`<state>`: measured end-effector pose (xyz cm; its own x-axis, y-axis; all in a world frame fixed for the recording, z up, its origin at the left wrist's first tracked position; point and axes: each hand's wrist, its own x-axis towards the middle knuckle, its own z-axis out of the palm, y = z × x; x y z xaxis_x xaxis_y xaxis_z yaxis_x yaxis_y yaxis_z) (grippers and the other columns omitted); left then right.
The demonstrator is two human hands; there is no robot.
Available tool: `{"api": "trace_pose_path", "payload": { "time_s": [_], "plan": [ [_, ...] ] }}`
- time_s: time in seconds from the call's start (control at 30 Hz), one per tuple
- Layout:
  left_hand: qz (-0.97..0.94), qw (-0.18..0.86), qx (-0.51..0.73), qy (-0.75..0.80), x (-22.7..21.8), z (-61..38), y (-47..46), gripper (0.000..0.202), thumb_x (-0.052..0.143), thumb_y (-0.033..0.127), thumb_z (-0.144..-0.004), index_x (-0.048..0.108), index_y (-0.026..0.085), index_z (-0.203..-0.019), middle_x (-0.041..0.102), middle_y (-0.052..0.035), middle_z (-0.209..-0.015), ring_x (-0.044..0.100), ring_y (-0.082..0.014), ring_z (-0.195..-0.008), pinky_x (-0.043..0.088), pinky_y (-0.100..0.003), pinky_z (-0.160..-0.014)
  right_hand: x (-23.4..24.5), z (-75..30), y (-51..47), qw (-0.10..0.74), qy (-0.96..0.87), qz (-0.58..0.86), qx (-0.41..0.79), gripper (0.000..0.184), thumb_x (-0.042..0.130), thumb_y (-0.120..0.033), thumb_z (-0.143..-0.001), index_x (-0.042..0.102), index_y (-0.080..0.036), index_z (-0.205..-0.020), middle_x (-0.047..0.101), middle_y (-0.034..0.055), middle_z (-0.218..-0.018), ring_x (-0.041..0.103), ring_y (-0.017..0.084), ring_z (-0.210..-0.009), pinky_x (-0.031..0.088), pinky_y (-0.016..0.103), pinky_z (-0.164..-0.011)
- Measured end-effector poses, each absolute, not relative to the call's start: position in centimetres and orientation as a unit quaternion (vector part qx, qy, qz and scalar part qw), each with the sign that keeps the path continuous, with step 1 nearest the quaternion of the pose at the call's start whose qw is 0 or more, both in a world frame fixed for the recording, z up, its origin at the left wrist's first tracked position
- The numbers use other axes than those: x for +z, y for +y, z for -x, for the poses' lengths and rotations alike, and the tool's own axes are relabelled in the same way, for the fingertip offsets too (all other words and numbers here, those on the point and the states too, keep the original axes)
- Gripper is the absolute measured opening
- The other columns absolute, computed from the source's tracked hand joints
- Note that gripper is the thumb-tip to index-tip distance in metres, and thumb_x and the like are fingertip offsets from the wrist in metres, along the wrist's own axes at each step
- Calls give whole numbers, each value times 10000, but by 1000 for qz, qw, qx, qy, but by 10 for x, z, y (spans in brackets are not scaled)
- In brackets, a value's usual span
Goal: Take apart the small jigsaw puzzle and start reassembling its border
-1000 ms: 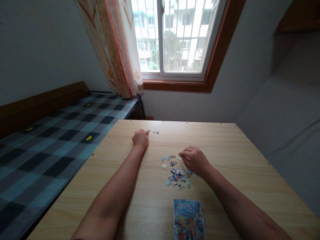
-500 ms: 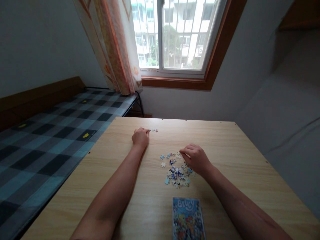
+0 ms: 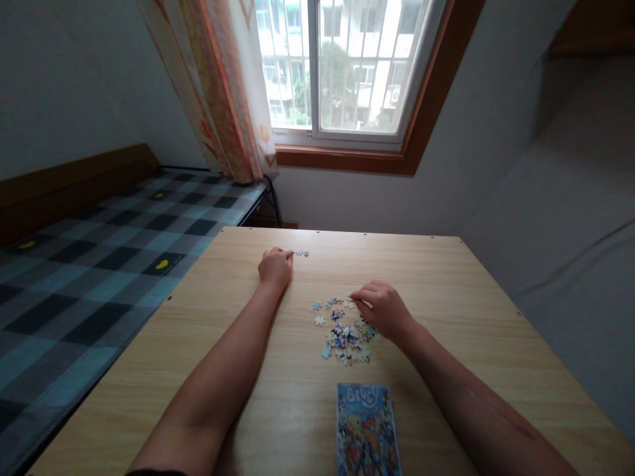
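Near the far edge of the table, my left hand (image 3: 276, 266) is closed, its fingertips at the left end of a short row of jigsaw puzzle pieces (image 3: 301, 253). The piece under those fingertips is mostly hidden. My right hand (image 3: 383, 308) reaches over the right side of a loose heap of jigsaw pieces (image 3: 347, 340). Its thumb and forefinger pinch together at a pale jigsaw piece (image 3: 349, 303) at the back of the heap. A whitish piece (image 3: 319, 321) and a blue piece (image 3: 317, 305) lie apart on the left.
A blue puzzle box (image 3: 368, 430) marked "Bluey" lies at the near side of the wooden table (image 3: 163, 370). Left of the table is a bed with a checked cover (image 3: 119, 244). A window (image 3: 357, 73) and a curtain (image 3: 218, 92) are beyond.
The whole view has shifted slightly, so everything sits a little higher and further left. Both hands hold nearly the same places over the pieces.
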<state>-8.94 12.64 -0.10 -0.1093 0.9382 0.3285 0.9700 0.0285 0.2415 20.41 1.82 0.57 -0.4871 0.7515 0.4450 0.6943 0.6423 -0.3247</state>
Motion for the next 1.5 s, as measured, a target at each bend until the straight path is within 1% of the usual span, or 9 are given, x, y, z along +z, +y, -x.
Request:
{"api": "trace_pose_path", "payload": {
  "time_s": [0.27,0.47,0.63,0.7,0.8,0.97,1.13,1.33,1.5],
  "plan": [
    [641,53,-274,-715,0,103,129,325,518,293,-940,774,248,-1135,681,-78,-1020,602,-242,-966,473,-325,-831,5,-202,18,235,-879,412,53,106,671,-222,-905,775,-233,-925,739,55,-894,614,192,-860,454,333,-824],
    [658,63,-302,-687,8,101,122,332,506,290,-947,773,212,-1129,660,-86,-993,611,-233,-940,470,-314,-829,7,-200,18,191,-879,435,37,79,719,-223,-866,768,-230,-805,728,45,-815,590,198,-839,436,321,-783],
    [719,42,-313,-620,13,90,113,336,484,315,-968,764,211,-1121,661,-87,-1005,616,-221,-959,467,-298,-877,8,-200,17,190,-889,416,12,191,633,-197,-922,749,-211,-772,721,59,-778,581,191,-797,434,318,-772],
    [735,23,-315,-600,19,84,108,331,487,318,-968,762,212,-1120,671,-87,-1027,622,-214,-967,468,-295,-889,7,-200,17,216,-879,425,16,193,621,-181,-923,748,-210,-781,727,61,-791,594,193,-806,442,320,-786],
    [763,-40,-312,-565,32,67,99,301,518,305,-953,765,215,-1100,697,-80,-1031,633,-197,-929,478,-302,-891,7,-200,19,312,-828,460,68,148,633,-178,-905,757,-206,-829,744,60,-850,624,195,-833,461,321,-804],
    [790,-254,-296,-473,55,19,78,236,596,310,-912,765,205,-1039,754,-57,-950,643,-159,-791,503,-288,-783,11,-201,24,486,-654,510,275,229,648,-370,-898,777,-181,-895,751,57,-816,619,171,-665,473,292,-643],
    [749,-365,-357,-422,48,-16,54,295,638,270,-867,695,162,-1134,748,-51,-860,641,-142,-725,498,-263,-678,15,-199,25,541,-564,487,391,345,713,-496,-819,774,-159,-857,754,72,-837,661,197,-765,502,298,-708],
    [684,-378,-420,-462,33,-27,49,148,644,205,-819,662,165,-960,721,-19,-767,628,-126,-636,485,-231,-586,10,-191,26,530,-551,478,432,380,738,-522,-776,777,-157,-876,761,86,-872,676,210,-808,515,309,-740],
    [692,-200,-412,-558,43,26,93,158,615,168,-838,732,180,-945,753,-47,-862,672,-154,-757,504,-261,-726,11,-217,38,543,-580,539,280,422,634,-509,-851,765,-143,-1013,750,97,-885,634,183,-724,466,274,-611]
  ]
}}
